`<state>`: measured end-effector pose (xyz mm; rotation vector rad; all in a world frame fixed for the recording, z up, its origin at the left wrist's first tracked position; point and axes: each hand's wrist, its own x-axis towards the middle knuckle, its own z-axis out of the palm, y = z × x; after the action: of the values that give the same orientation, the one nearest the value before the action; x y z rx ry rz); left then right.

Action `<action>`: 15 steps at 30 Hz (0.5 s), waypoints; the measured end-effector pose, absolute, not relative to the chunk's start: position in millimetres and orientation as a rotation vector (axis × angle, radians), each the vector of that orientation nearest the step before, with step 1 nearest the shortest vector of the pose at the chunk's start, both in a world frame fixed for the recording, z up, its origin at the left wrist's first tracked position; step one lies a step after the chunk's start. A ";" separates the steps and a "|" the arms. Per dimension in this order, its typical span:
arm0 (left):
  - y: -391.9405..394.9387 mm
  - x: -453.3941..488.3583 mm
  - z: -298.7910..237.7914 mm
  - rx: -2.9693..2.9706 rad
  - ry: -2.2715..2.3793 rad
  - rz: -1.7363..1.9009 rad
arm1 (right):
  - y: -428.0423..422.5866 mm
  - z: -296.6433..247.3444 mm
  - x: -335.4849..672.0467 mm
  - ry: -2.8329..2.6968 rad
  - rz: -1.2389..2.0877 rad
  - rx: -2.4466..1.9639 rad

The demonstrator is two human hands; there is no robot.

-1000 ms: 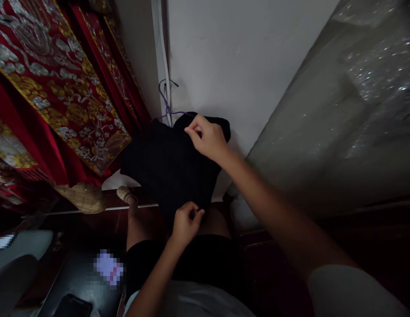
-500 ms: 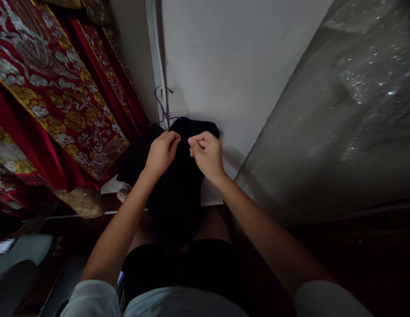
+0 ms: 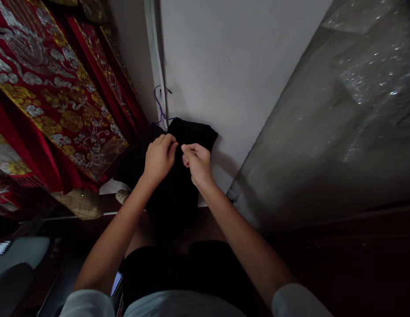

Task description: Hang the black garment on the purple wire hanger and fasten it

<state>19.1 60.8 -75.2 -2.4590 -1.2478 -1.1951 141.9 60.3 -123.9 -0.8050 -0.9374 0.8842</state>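
A black short-sleeved shirt [image 3: 191, 127] hangs in front of me from a purple hanger [image 3: 162, 115], against the white wall. My left hand [image 3: 160, 157] is at the upper front of the shirt, its thumb and fingers pinched together on the dark cloth. Just right of it, my right hand [image 3: 197, 163] is closed too, thumb against curled index finger, at the shirt's front. A small gap separates the two sets of fingertips. The cloth is so dark that the exact bit in each pinch cannot be made out.
Red cloth [image 3: 66, 97] with gold and silver embroidery hangs at the left. Plastic-wrapped material [image 3: 310, 145] leans along the right. A beige perforated shoe [image 3: 121, 196] lies behind my left forearm. A phone [image 3: 116, 284] with a lit screen is near my left elbow.
My right hand has shifted left and slightly down, closer to the left one. My left hand has moved a little left and down. The shirt's right shoulder hangs slightly lower.
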 end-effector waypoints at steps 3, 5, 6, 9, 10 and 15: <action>61.2 13.9 -67.7 -2.563 -1.169 -1.115 | 56.0 -111.7 145.1 -0.962 0.819 -0.743; 59.9 13.1 -64.3 -2.566 -1.114 -1.046 | 57.1 -109.0 146.4 -0.969 0.796 -0.727; 58.6 13.5 -63.2 -2.555 -1.096 -1.032 | 59.0 -110.6 146.5 -0.974 0.798 -0.731; 53.1 14.4 -58.5 -2.517 -1.028 -1.172 | 67.3 -128.4 144.4 -0.991 0.879 -0.813; 51.7 12.6 -55.4 -2.486 -1.002 -1.293 | 69.6 -138.1 143.2 -0.993 0.923 -0.869; 59.1 -31.3 -40.7 -2.029 -1.125 -2.272 | 60.8 -191.0 139.2 -1.048 1.020 -1.053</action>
<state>-31.3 59.1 -40.7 -2.0293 -1.1254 -2.2723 139.2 60.8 -191.0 -1.0530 -1.0477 1.0199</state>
